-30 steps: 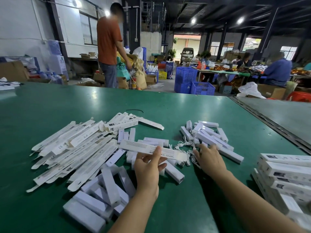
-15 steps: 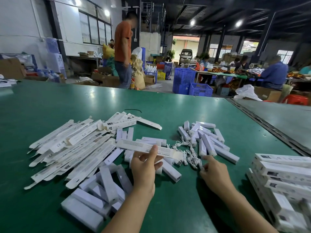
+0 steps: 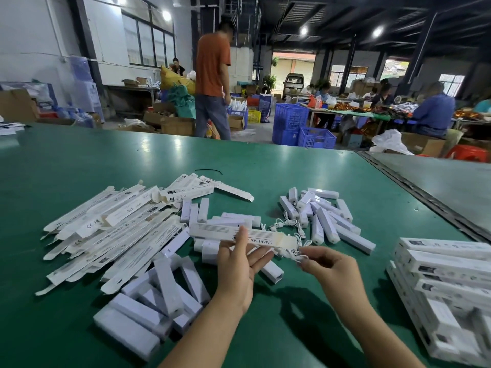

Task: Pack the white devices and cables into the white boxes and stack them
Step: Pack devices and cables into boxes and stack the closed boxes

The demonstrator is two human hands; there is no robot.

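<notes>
My left hand (image 3: 237, 264) holds a long white box (image 3: 220, 231) level above the green table (image 3: 79, 166), thumb on top and fingers beneath. My right hand (image 3: 328, 266) pinches a white cable (image 3: 291, 254) just off the box's right open end. More loose cables (image 3: 287, 224) lie behind. White bar-shaped devices (image 3: 326, 219) are piled at centre right, and more devices (image 3: 164, 293) lie near my left forearm. Flat unfolded boxes (image 3: 111, 229) fan out on the left. Packed boxes (image 3: 446, 277) are stacked at the right.
A metal seam (image 3: 425, 197) runs diagonally across the table at the right. A short black tie (image 3: 211, 171) lies beyond the flat boxes. A person in an orange shirt (image 3: 212, 83) walks behind the table. Blue crates (image 3: 305, 128) and seated workers are farther back.
My right hand drew back from the cable pile with a white cable and now holds it at the box's open end. The person in orange walked right.
</notes>
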